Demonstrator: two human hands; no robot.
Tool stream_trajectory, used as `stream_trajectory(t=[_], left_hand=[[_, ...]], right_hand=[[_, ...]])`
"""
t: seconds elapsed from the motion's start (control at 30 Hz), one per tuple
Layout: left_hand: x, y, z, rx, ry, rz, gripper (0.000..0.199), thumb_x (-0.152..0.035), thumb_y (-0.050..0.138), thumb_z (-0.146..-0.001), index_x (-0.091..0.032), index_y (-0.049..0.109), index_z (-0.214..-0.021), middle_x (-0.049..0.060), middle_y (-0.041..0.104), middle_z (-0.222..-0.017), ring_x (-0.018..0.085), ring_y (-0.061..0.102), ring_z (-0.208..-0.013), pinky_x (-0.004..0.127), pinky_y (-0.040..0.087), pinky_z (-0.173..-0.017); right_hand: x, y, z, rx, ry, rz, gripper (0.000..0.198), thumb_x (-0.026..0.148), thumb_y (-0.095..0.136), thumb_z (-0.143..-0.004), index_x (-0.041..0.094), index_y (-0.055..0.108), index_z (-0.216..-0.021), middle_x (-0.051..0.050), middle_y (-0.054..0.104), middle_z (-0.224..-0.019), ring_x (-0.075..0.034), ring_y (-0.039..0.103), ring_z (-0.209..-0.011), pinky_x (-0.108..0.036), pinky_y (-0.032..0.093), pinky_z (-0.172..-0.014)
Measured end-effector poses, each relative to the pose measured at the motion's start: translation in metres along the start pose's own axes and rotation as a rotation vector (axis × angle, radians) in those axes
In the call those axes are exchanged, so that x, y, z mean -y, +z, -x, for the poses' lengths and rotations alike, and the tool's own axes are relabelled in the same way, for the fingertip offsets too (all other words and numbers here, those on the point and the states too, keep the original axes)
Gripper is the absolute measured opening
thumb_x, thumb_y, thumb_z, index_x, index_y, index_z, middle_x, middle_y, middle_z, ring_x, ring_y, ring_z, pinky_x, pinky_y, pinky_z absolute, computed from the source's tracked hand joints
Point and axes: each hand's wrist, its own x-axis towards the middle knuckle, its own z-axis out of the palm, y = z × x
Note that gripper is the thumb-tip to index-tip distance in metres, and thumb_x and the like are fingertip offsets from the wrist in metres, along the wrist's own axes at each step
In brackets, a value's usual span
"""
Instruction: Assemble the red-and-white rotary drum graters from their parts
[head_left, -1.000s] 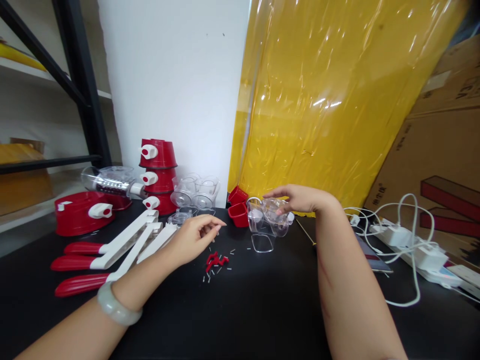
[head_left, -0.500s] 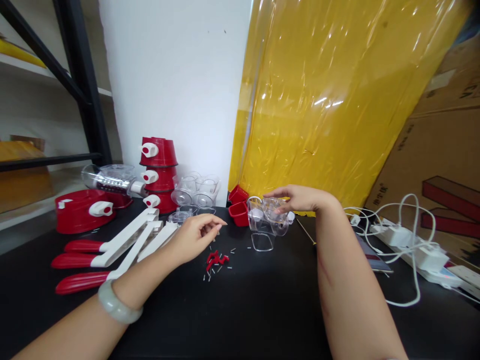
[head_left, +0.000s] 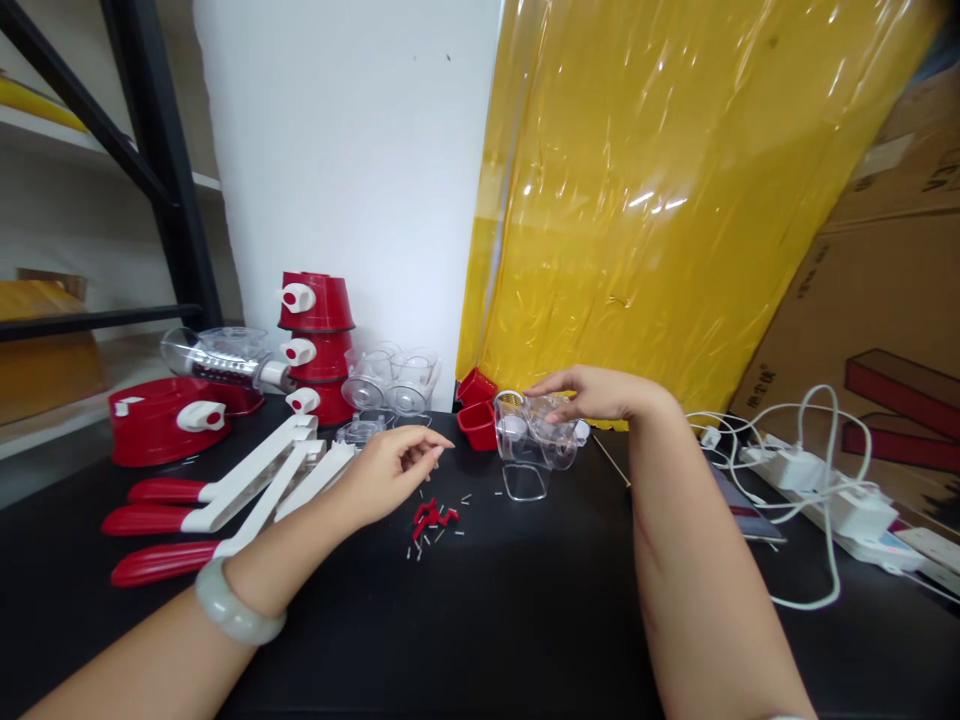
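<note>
My left hand (head_left: 394,470) hovers over the black table with its fingers curled and the thumb close against the index finger. Whether anything small sits between them is hidden. Just below lie red plastic clips (head_left: 431,516) among several small metal pins (head_left: 418,553). Farther right, my right hand (head_left: 600,393) grips a clear plastic housing (head_left: 525,435) from above, thumb on the near side and index finger stretched to the left. Part of the housing is covered by the fingers. Two red plastic cups (head_left: 478,425) stand against its left side.
White handles with red grips (head_left: 165,563) lie at left. Behind them are stacked red bases (head_left: 319,355), clear housings (head_left: 394,380) and a metal grater drum (head_left: 225,365). A screwdriver (head_left: 611,460) lies beside my right forearm. White cables (head_left: 825,500) and a power strip (head_left: 855,540) occupy the right.
</note>
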Motion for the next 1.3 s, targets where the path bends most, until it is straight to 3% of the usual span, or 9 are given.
stream_trajectory(t=[0.4, 0.73, 0.9, 1.07, 1.3], left_hand=[[0.002, -0.001, 0.000, 0.010, -0.009, -0.005, 0.025, -0.036, 0.052, -0.092, -0.021, 0.069, -0.103, 0.001, 0.070, -0.078, 0.013, 0.066, -0.067, 0.023, 0.051, -0.061], [0.004, 0.000, 0.000, 0.012, 0.005, -0.007, 0.027, -0.038, 0.051, -0.092, -0.020, 0.068, -0.102, 0.001, 0.070, -0.077, 0.013, 0.066, -0.066, 0.023, 0.051, -0.061], [0.000, 0.001, 0.000, -0.004, 0.013, 0.007, 0.028, -0.038, 0.052, -0.091, -0.020, 0.066, -0.108, 0.003, 0.069, -0.086, 0.014, 0.066, -0.074, 0.023, 0.052, -0.062], [-0.005, 0.002, 0.000, -0.015, 0.005, -0.002, 0.031, -0.038, 0.055, -0.089, -0.020, 0.064, -0.112, 0.005, 0.069, -0.090, 0.014, 0.065, -0.076, 0.024, 0.052, -0.061], [-0.015, 0.002, 0.001, 0.031, 0.008, 0.026, 0.040, -0.037, 0.056, -0.088, -0.022, 0.061, -0.125, 0.008, 0.070, -0.108, 0.015, 0.066, -0.080, 0.025, 0.054, -0.062]], right_hand=[[0.006, 0.001, 0.001, -0.004, 0.011, 0.003, 0.050, 0.026, 0.070, -0.077, 0.030, 0.066, -0.126, 0.001, 0.061, -0.135, -0.025, 0.055, -0.127, -0.034, 0.040, -0.110], [0.013, 0.000, 0.006, -0.026, 0.093, 0.048, 0.068, 0.039, 0.075, -0.073, 0.022, 0.057, -0.136, -0.005, 0.057, -0.139, -0.028, 0.054, -0.127, -0.036, 0.037, -0.111], [0.018, 0.002, 0.003, -0.012, 0.027, -0.003, 0.060, 0.050, 0.074, -0.072, 0.021, 0.068, -0.123, -0.005, 0.067, -0.126, -0.027, 0.062, -0.117, -0.034, 0.043, -0.105], [0.023, 0.006, 0.000, -0.011, 0.026, -0.028, 0.066, 0.057, 0.076, -0.067, 0.021, 0.069, -0.122, -0.005, 0.070, -0.120, -0.026, 0.065, -0.109, -0.031, 0.049, -0.096], [0.036, 0.007, 0.002, 0.000, -0.015, -0.019, 0.070, 0.060, 0.079, -0.061, 0.023, 0.069, -0.121, -0.004, 0.070, -0.121, -0.026, 0.065, -0.110, -0.031, 0.047, -0.097]])
